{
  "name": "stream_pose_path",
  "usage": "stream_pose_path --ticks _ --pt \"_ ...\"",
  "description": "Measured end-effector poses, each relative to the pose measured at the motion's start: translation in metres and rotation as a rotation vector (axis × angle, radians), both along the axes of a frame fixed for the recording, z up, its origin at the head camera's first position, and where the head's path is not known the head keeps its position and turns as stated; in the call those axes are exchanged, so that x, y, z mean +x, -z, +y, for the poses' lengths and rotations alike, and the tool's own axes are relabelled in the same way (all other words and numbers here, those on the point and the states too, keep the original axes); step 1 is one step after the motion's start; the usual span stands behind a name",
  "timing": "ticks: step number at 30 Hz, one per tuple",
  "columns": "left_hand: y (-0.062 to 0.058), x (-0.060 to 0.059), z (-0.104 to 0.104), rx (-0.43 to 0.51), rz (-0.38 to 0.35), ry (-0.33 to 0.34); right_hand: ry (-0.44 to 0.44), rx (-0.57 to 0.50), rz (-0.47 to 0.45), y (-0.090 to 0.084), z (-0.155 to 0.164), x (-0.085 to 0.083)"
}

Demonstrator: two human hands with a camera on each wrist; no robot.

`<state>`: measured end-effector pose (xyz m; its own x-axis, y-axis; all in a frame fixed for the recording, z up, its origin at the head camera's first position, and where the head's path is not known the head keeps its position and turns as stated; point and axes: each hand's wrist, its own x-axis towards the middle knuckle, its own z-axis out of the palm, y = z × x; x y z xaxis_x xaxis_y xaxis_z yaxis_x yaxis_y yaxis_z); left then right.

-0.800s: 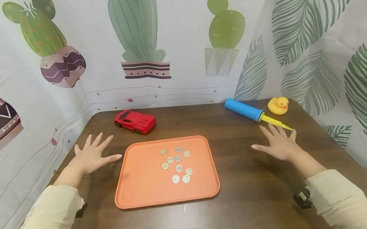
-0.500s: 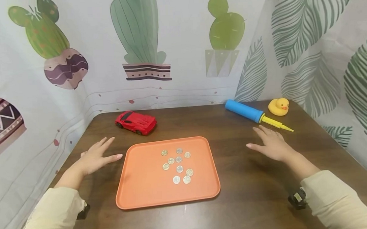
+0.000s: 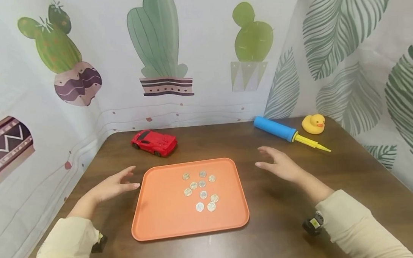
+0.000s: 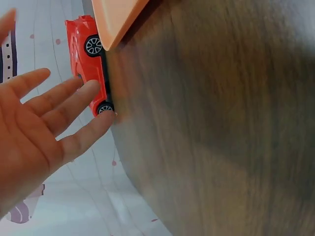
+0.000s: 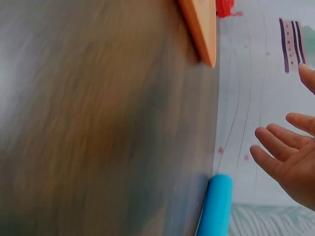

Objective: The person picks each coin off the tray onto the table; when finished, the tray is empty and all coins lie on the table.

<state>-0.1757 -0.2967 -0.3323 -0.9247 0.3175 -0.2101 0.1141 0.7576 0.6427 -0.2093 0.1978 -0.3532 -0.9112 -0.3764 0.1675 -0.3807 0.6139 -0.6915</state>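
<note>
My left hand (image 3: 112, 187) hovers just left of the orange tray (image 3: 155, 222), thumb pointing at the tray's rim, with nothing held. In the left wrist view its fingers are spread and relaxed, overlapping the red toy car (image 4: 88, 54). To the right of the tray, my right hand (image 3: 279, 164) is held above the table with loosely extended fingers and nothing in them. Several gold and silver coins (image 3: 202, 184) lie flat on the tray, mostly right of its middle.
The red toy car (image 3: 154, 142) stands behind the tray. A blue hand pump (image 3: 275, 129) with a yellow nozzle lies at the back right, beside a yellow rubber duck (image 3: 313, 124). A printed cloth (image 3: 212, 102) hangs behind the brown table (image 3: 274, 225).
My right hand has moved left, away from the pump's nozzle and nearer the tray. The left hand has turned, its fingers drawing closer together. The coins stay where they were on the tray.
</note>
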Motion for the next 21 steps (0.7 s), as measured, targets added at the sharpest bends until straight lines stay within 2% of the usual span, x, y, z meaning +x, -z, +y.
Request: stream_pose_path --ticks 8,14,21 --pt "0.012 -0.004 0.002 0.125 -0.123 -0.033 -0.045 -0.152 -0.134 0.006 -0.029 -0.004" --pt "0.021 -0.005 0.003 0.215 -0.158 -0.039 -0.106 -0.222 -0.194 0.009 -0.049 -0.008" --pt "0.029 -0.007 0.004 0.321 -0.211 -0.059 -0.183 -0.209 -0.221 0.010 -0.072 -0.018"
